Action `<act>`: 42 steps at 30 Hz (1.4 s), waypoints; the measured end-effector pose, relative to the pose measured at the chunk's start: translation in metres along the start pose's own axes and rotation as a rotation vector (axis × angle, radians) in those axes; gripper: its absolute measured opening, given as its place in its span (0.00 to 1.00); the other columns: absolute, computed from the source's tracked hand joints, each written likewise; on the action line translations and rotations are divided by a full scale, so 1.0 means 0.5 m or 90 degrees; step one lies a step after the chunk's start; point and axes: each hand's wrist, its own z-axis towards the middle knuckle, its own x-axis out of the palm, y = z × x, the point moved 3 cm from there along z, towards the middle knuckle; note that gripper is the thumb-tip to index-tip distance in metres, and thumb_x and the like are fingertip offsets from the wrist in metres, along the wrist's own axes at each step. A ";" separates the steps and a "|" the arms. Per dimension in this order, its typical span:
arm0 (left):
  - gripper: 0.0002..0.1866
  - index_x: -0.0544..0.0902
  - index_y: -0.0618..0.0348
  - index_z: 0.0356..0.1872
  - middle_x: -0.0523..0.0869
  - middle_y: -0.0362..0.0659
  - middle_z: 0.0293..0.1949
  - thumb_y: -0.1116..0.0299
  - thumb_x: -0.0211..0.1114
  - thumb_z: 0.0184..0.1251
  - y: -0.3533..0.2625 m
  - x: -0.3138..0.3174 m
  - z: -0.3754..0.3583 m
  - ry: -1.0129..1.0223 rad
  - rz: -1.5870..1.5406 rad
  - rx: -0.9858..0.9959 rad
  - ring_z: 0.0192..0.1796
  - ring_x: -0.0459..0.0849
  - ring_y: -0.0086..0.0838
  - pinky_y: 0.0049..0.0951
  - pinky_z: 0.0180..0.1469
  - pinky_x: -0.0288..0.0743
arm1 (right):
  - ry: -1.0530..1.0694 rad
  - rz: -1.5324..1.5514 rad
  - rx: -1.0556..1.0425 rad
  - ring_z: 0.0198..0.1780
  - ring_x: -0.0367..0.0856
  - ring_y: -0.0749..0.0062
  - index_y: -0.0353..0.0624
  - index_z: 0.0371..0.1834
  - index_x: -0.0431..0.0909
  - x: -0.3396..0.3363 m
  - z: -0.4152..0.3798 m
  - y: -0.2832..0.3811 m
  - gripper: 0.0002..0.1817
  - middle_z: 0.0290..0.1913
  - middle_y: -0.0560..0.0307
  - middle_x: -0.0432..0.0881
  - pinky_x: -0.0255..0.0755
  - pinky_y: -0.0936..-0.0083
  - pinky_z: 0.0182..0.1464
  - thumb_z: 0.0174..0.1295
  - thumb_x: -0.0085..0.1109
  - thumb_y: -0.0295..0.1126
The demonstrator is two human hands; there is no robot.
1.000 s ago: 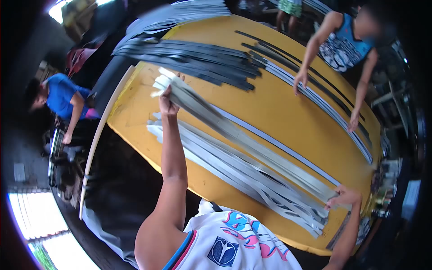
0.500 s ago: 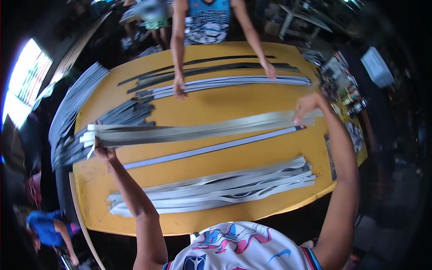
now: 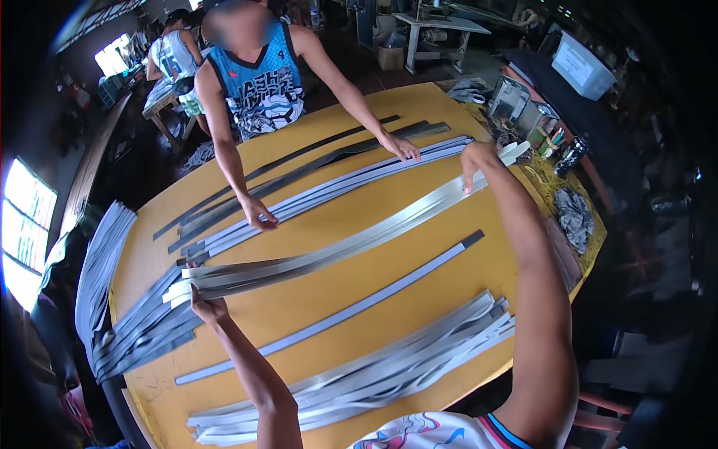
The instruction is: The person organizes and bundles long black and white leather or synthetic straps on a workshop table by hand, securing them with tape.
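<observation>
A bundle of long pale grey strips point(image 3: 329, 256) stretches between my two hands above the table. My left hand point(image 3: 209, 305) is closed around its left end, with the strip ends poking out past the fingers. At the far right end my right hand point(image 3: 479, 163) is closed on the same bundle, partly hiding it. Below the bundle, a single light strip with a dark tip point(image 3: 329, 319) lies on the yellow table point(image 3: 299, 363). Nearest my body is a loose pile of grey-white strips point(image 3: 389, 370).
Across the table a person point(image 3: 258, 82) has both hands at a row of light strips point(image 3: 336, 179). Dark strips point(image 3: 314, 155) lie beyond these. More grey strips point(image 3: 105, 277) hang over the left edge. Tools and a cup of pens point(image 3: 552, 142) crowd the right side.
The view has turned and lifted, so the table appears tilted. My hands still hold the bundle, which now slants up to the right. The person opposite keeps their hands near the light strips.
</observation>
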 end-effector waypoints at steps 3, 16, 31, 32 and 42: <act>0.25 0.63 0.67 0.75 0.67 0.55 0.74 0.71 0.47 0.80 0.078 -0.029 0.012 -0.040 -0.030 -0.051 0.77 0.64 0.41 0.47 0.80 0.51 | -0.226 -0.180 0.067 0.60 0.83 0.57 0.47 0.54 0.87 -0.037 0.156 0.023 0.32 0.59 0.51 0.85 0.70 0.60 0.68 0.47 0.78 0.52; 0.30 0.56 0.71 0.76 0.59 0.58 0.78 0.71 0.50 0.78 0.009 -0.238 0.056 -0.135 0.102 -0.076 0.80 0.56 0.46 0.51 0.82 0.44 | -0.570 0.162 -0.292 0.75 0.65 0.65 0.61 0.68 0.75 0.144 0.325 0.164 0.34 0.74 0.61 0.70 0.38 0.33 0.77 0.53 0.58 0.26; 0.22 0.72 0.65 0.66 0.79 0.55 0.62 0.70 0.58 0.74 -0.104 -0.160 0.027 -0.214 0.330 0.042 0.66 0.78 0.41 0.43 0.72 0.67 | -0.791 0.343 -0.508 0.60 0.82 0.57 0.38 0.46 0.84 0.142 0.444 0.072 0.14 0.59 0.52 0.84 0.74 0.66 0.63 0.61 0.51 0.18; 0.20 0.73 0.65 0.64 0.81 0.54 0.60 0.71 0.59 0.73 -0.120 -0.174 0.029 -0.206 0.327 0.038 0.64 0.79 0.41 0.43 0.71 0.68 | -0.779 0.340 -0.499 0.60 0.82 0.56 0.38 0.46 0.84 0.134 0.444 0.075 0.15 0.59 0.51 0.84 0.74 0.65 0.63 0.60 0.52 0.18; 0.20 0.80 0.62 0.62 0.82 0.57 0.61 0.63 0.61 0.74 -0.289 -0.355 0.056 -0.182 1.203 0.600 0.63 0.80 0.51 0.45 0.63 0.75 | -1.057 0.592 -0.141 0.57 0.82 0.47 0.46 0.54 0.81 0.152 0.397 -0.021 0.17 0.51 0.43 0.85 0.75 0.58 0.59 0.62 0.57 0.30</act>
